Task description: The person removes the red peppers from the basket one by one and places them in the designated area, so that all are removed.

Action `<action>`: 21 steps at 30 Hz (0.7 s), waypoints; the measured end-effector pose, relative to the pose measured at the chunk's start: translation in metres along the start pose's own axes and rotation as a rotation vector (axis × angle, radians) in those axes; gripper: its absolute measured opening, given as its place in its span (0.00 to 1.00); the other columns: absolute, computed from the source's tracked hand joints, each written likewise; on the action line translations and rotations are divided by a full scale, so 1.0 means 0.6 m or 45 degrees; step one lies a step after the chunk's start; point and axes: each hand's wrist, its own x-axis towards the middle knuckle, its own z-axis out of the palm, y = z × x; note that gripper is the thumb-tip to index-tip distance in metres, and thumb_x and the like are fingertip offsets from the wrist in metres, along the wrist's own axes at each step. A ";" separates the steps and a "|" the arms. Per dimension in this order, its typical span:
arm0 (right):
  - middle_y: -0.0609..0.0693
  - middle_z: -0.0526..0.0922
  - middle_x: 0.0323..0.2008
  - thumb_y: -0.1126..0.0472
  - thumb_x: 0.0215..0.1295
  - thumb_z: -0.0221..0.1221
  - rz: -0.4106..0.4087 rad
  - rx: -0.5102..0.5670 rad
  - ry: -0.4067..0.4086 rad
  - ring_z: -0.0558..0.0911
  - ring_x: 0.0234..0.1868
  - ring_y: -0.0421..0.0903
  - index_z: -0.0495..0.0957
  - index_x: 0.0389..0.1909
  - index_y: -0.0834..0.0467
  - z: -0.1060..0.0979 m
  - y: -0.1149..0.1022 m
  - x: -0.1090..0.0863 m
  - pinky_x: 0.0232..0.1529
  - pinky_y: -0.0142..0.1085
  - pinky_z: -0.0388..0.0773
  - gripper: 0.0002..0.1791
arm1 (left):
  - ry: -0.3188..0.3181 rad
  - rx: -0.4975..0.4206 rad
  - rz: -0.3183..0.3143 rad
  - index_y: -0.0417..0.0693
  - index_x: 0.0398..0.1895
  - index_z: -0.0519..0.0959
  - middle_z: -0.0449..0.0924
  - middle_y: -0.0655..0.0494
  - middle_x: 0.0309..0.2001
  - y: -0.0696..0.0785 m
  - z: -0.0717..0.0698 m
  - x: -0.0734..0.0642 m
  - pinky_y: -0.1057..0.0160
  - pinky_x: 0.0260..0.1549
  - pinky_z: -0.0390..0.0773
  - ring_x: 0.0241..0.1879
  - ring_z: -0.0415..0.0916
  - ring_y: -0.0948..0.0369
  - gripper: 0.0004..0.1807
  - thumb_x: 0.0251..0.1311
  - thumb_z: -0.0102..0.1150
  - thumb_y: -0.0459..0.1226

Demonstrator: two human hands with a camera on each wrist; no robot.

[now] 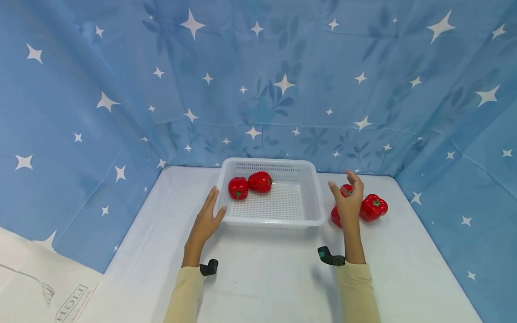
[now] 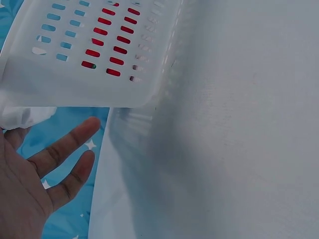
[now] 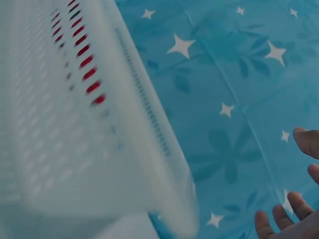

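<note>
Two red bell peppers (image 1: 260, 182) lie in the left part of a white perforated plastic basket (image 1: 262, 223). My left hand (image 1: 206, 222) is at the basket's left side, fingers straight and thumb near the rim. In the left wrist view its spread fingers (image 2: 62, 149) show beside the basket wall. Over more red bell peppers (image 1: 373, 208) to the right of the basket, my right hand (image 1: 349, 199) is raised with thumb and fingers apart. It partly hides two of those peppers. The right wrist view shows the fingers (image 3: 299, 205) with nothing between them.
The basket stands on a white table (image 1: 258, 273) towards its back edge. Blue curtains (image 1: 250, 80) with white stars hang behind and at both sides. Each wrist wears a small black camera mount (image 1: 209, 268). A cream printed cloth (image 1: 44, 282) is at the lower left.
</note>
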 end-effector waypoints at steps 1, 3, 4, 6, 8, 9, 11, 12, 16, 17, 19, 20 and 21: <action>0.48 0.63 0.71 0.55 0.60 0.67 0.004 0.026 -0.044 0.63 0.73 0.47 0.63 0.70 0.49 0.008 -0.006 0.004 0.69 0.50 0.66 0.37 | -0.001 0.005 0.002 0.58 0.79 0.48 0.40 0.67 0.79 0.000 0.000 0.000 0.43 0.70 0.57 0.78 0.44 0.54 0.38 0.69 0.50 0.50; 0.51 0.63 0.71 0.55 0.60 0.67 0.019 0.073 -0.141 0.63 0.73 0.49 0.63 0.70 0.51 0.026 -0.017 0.013 0.69 0.51 0.66 0.38 | -0.003 0.011 0.012 0.57 0.79 0.48 0.40 0.65 0.79 0.001 -0.001 0.001 0.43 0.70 0.57 0.78 0.44 0.53 0.39 0.69 0.50 0.50; 0.52 0.63 0.70 0.55 0.61 0.67 0.029 0.090 -0.192 0.63 0.73 0.50 0.63 0.70 0.52 0.035 -0.022 0.018 0.69 0.51 0.67 0.38 | -0.004 0.012 0.017 0.56 0.79 0.48 0.40 0.64 0.79 0.001 -0.001 0.002 0.42 0.69 0.57 0.78 0.44 0.53 0.39 0.69 0.50 0.49; 0.55 0.63 0.70 0.56 0.61 0.66 0.056 0.094 -0.296 0.63 0.73 0.53 0.62 0.71 0.54 0.053 -0.028 0.029 0.69 0.53 0.67 0.38 | -0.008 0.016 0.025 0.55 0.78 0.48 0.40 0.64 0.79 0.003 -0.002 0.003 0.43 0.69 0.58 0.78 0.44 0.53 0.39 0.69 0.50 0.50; 0.59 0.62 0.71 0.57 0.63 0.65 0.066 0.088 -0.405 0.62 0.73 0.56 0.61 0.71 0.56 0.072 -0.031 0.041 0.68 0.55 0.67 0.37 | -0.010 0.012 0.028 0.54 0.78 0.49 0.40 0.65 0.79 0.006 -0.003 0.007 0.42 0.69 0.58 0.78 0.44 0.53 0.39 0.69 0.50 0.50; 0.60 0.61 0.71 0.57 0.63 0.65 0.078 0.078 -0.454 0.62 0.73 0.57 0.61 0.71 0.56 0.080 -0.031 0.047 0.68 0.56 0.67 0.37 | -0.014 0.014 0.026 0.55 0.78 0.49 0.40 0.66 0.79 0.007 -0.002 0.008 0.43 0.69 0.58 0.78 0.44 0.53 0.39 0.69 0.50 0.51; 0.62 0.60 0.71 0.57 0.63 0.64 0.103 0.052 -0.542 0.61 0.73 0.60 0.60 0.72 0.57 0.096 -0.030 0.056 0.68 0.57 0.66 0.38 | -0.025 0.022 0.020 0.55 0.79 0.48 0.39 0.66 0.79 0.009 -0.001 0.010 0.42 0.69 0.59 0.78 0.45 0.53 0.40 0.69 0.50 0.52; 0.63 0.60 0.71 0.57 0.64 0.64 0.120 0.040 -0.578 0.61 0.73 0.61 0.60 0.72 0.58 0.104 -0.028 0.060 0.68 0.57 0.66 0.37 | -0.031 0.025 0.014 0.55 0.79 0.48 0.39 0.66 0.79 0.009 -0.001 0.011 0.42 0.68 0.60 0.78 0.45 0.53 0.40 0.68 0.50 0.53; 0.64 0.59 0.71 0.58 0.63 0.64 0.223 -0.034 -0.683 0.61 0.73 0.62 0.60 0.72 0.57 0.135 -0.018 0.071 0.69 0.57 0.65 0.37 | -0.042 0.036 0.006 0.54 0.79 0.47 0.38 0.64 0.80 0.010 0.003 0.013 0.41 0.67 0.61 0.77 0.46 0.51 0.41 0.67 0.51 0.53; 0.64 0.60 0.71 0.59 0.63 0.64 0.249 -0.049 -0.707 0.62 0.73 0.63 0.59 0.72 0.57 0.144 -0.016 0.074 0.68 0.56 0.66 0.37 | -0.038 0.042 0.006 0.54 0.79 0.47 0.38 0.63 0.80 0.011 0.003 0.013 0.41 0.66 0.62 0.77 0.46 0.51 0.41 0.67 0.51 0.53; 0.64 0.60 0.71 0.59 0.63 0.64 0.293 -0.070 -0.752 0.63 0.72 0.63 0.59 0.72 0.56 0.162 -0.012 0.079 0.68 0.56 0.67 0.38 | -0.028 0.050 0.006 0.53 0.79 0.47 0.39 0.63 0.80 0.011 0.004 0.014 0.41 0.67 0.61 0.77 0.46 0.51 0.41 0.67 0.51 0.53; 0.64 0.60 0.71 0.60 0.62 0.64 0.311 -0.082 -0.775 0.63 0.72 0.62 0.59 0.72 0.56 0.171 -0.010 0.082 0.67 0.55 0.68 0.38 | -0.023 0.056 0.009 0.53 0.79 0.47 0.39 0.63 0.80 0.011 0.004 0.014 0.41 0.67 0.61 0.77 0.47 0.51 0.41 0.67 0.51 0.52; 0.64 0.60 0.71 0.60 0.62 0.64 0.325 -0.083 -0.802 0.64 0.72 0.62 0.59 0.72 0.56 0.179 -0.009 0.084 0.67 0.55 0.68 0.38 | -0.018 0.057 0.010 0.53 0.79 0.47 0.39 0.63 0.80 0.011 0.004 0.014 0.42 0.67 0.62 0.77 0.47 0.51 0.41 0.67 0.51 0.52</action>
